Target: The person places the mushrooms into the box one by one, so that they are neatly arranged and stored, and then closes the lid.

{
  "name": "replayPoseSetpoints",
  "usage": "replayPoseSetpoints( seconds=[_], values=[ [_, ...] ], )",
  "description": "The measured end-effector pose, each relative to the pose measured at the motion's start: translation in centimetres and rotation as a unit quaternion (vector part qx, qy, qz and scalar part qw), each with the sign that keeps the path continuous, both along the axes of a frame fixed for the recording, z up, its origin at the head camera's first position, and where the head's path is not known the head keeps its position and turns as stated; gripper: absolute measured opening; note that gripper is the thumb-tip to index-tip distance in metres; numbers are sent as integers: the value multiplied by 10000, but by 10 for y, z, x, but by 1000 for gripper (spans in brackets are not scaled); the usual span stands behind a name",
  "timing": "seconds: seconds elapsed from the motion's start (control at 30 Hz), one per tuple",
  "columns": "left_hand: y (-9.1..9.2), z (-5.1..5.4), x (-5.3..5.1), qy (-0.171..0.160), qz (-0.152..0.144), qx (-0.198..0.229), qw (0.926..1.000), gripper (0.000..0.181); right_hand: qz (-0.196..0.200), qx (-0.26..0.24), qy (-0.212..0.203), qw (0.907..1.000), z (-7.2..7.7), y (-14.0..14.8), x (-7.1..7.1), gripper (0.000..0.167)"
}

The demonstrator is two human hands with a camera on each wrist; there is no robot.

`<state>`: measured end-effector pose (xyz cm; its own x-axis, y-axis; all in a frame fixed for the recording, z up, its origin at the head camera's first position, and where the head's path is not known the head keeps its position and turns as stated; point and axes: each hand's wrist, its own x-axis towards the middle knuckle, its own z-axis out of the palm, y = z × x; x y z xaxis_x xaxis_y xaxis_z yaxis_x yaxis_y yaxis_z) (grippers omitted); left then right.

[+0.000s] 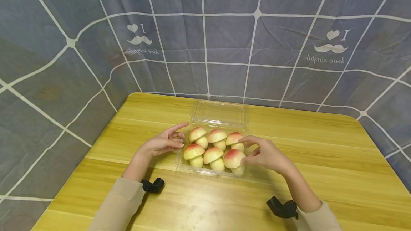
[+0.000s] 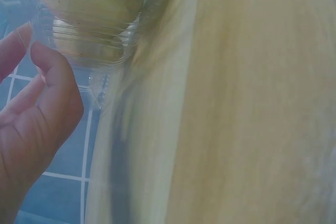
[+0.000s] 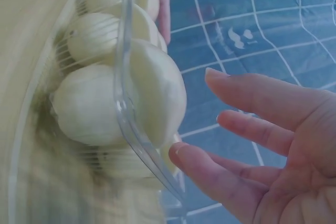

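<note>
A clear plastic clamshell box (image 1: pixel 205 171) holds several mushroom-shaped pieces in two rows, with pale yellow stems and red-tinged caps. My left hand (image 1: pixel 165 142) is at the box's left side, index finger stretched along it; in the left wrist view, the fingertips are close to the plastic wall, and contact is unclear. At the right end, my right hand (image 1: pixel 266 154) has thumb and fingers spread beside the front-right mushroom-shaped piece (image 1: pixel 233 158). The right wrist view shows a gap between thumb and fingers, with nothing held, near the nearest cap (image 3: pixel 157 87).
The box's clear lid (image 1: pixel 219 111) lies folded back behind it. Underneath is a yellow wood-grain table (image 1: pixel 321 159). A grey curtain (image 1: pixel 231 38) with white lines encloses the back and sides. Black wrist mounts (image 1: pixel 154 185) sit on both forearms.
</note>
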<state>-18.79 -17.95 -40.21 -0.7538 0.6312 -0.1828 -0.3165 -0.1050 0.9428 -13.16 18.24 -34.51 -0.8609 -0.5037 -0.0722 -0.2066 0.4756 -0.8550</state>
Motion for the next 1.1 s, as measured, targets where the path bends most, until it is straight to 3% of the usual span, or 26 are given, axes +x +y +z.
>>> replayPoseSetpoints(
  seconds=[0.2,0.4,0.67,1.1],
  values=[
    [-2,0,0,87,47,-95,9999,82,-215,-198,-333,9990,0,8,-5,59],
    [-5,3,-2,164,336,-441,9983,80,-294,-361,-443,9979,5,21,-17,61],
    [-8,12,-13,170,679,-736,9948,75,-642,-703,-788,9923,8,40,-32,62],
    [-2,20,-30,255,631,-1061,9920,77,-940,-910,-1064,9857,-4,58,-56,65]
  ],
)
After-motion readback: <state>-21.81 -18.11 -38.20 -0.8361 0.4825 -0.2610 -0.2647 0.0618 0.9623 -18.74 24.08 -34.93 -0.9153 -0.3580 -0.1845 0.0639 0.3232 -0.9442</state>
